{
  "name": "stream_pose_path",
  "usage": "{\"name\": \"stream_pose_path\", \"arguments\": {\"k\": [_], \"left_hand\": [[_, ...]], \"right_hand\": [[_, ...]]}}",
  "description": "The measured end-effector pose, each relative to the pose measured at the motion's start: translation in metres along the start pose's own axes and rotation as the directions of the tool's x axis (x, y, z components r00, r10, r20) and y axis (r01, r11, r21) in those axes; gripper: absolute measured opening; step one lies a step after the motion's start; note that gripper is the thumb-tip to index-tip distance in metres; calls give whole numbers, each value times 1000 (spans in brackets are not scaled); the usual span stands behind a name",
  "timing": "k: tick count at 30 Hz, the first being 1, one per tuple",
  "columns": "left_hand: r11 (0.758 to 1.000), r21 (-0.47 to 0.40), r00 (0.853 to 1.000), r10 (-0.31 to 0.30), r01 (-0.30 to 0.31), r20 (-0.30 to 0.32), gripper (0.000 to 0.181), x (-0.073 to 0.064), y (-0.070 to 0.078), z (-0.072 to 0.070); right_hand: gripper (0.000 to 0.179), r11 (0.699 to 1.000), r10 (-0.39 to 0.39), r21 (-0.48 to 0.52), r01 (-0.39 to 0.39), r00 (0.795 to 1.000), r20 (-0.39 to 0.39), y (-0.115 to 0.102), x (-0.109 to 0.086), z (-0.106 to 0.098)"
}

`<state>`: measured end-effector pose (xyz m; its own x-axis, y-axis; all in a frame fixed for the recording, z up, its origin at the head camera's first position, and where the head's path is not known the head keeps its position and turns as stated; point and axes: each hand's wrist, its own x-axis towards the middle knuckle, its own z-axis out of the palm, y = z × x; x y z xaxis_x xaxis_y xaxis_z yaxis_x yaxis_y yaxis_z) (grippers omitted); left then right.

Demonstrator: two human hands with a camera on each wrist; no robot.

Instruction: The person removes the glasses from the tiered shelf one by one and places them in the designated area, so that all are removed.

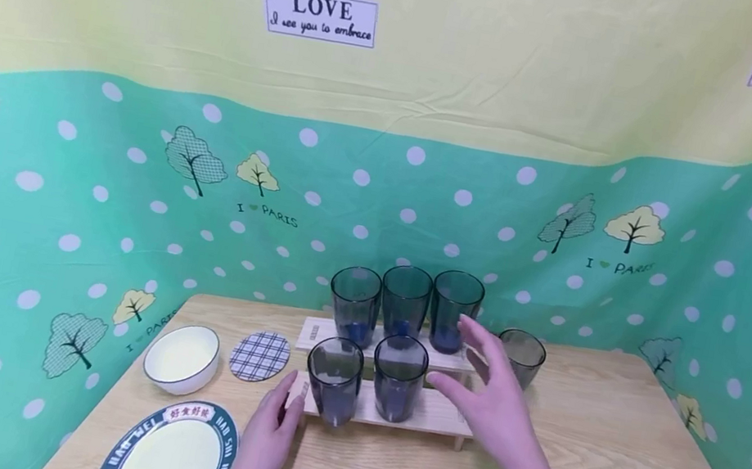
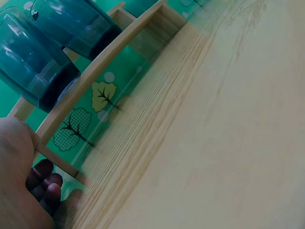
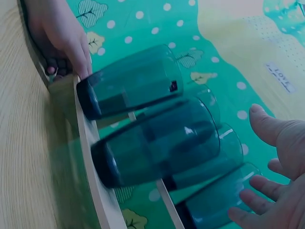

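A two-tier wooden rack [image 1: 439,415] carries several dark tinted glasses. On its lower front tier stand a left glass [image 1: 334,393] and a right glass [image 1: 396,396]; three more, among them a middle back glass [image 1: 405,302], are on the upper tier behind. My left hand [image 1: 267,440] grips the rack's left end, its fingers curled by the end leg in the left wrist view. Spread wide, my right hand [image 1: 499,413] hovers at the right side of the rack, thumb near the right front glass. Nothing lies between its fingers [image 3: 264,188].
Another tinted glass [image 1: 523,355] stands on the wooden table [image 1: 576,467], behind my right hand. To the left are a white bowl [image 1: 180,355], a checked round coaster [image 1: 260,356] and a green-rimmed plate [image 1: 169,461]. A polka-dot cloth [image 1: 414,183] hangs around the back and sides.
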<state>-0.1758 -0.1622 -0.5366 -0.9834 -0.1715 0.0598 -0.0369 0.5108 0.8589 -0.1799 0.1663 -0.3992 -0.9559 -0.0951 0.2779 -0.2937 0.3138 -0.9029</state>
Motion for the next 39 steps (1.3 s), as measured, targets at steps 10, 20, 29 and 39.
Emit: {"name": "stream_pose_path", "arguments": {"k": [10, 20, 29, 39], "left_hand": [[1000, 5, 1000, -13, 13, -3, 63, -1, -2, 1], [1000, 7, 1000, -11, 11, -1, 63, 0, -2, 1], [1000, 2, 1000, 6, -6, 0, 62, 1, -2, 2], [1000, 16, 1000, 9, -9, -7, 61, 1, -2, 1]], "right_hand": [[89, 1000, 11, 20, -11, 999, 47, 7, 8, 36], [94, 992, 96, -88, -91, 994, 58, 17, 8, 54], [98, 988, 136, -86, -130, 989, 62, 20, 8, 58], [97, 991, 123, -65, -118, 990, 66, 23, 8, 59]]}}
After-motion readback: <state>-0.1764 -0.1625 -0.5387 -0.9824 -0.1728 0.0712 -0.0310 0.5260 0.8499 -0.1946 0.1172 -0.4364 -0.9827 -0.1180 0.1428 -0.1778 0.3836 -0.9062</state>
